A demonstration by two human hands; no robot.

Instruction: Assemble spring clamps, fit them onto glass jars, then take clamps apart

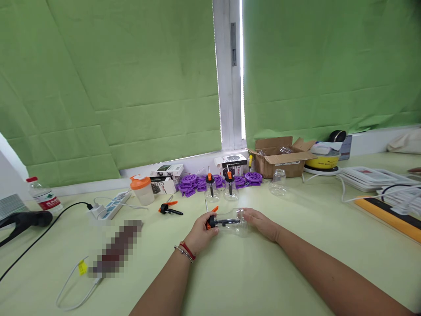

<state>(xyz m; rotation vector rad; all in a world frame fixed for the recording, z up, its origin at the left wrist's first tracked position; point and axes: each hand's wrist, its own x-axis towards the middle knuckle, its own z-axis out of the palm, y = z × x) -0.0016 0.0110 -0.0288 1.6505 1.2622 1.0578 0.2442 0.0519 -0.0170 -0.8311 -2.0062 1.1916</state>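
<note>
Both forearms come in from the bottom edge and meet at a clear bottle (234, 220) lying on its side just above the table (256, 281), near the centre of view. Its black-and-orange pump cap (211, 221) points to nine o'clock. The left hand (201, 232) is curled round that cap end, fingers closed on it; the right hand (261, 221) cups the bottle's base from three o'clock, fingers wrapped loosely about the clear wall.

My judgement is that the main risk is slip: the plastic looks smooth and thin, so a hard twist at the cap could make the body spin in the right hand or buckle, and the thin tube inside could bend if the cap goes on crooked.

At twelve o'clock, well apart, two finished bottles (221, 189) stand upright before a heap of purple parts (197, 182); a wide elbow swing could topple them. A loose pump (169, 209) lies at ten o'clock, an orange-lidded cup (142, 189) beyond it. An empty jar (278, 182) stands at one o'clock by a cardboard box (279, 158). A power strip (110, 206) and cable lie far off at nine o'clock.
</note>
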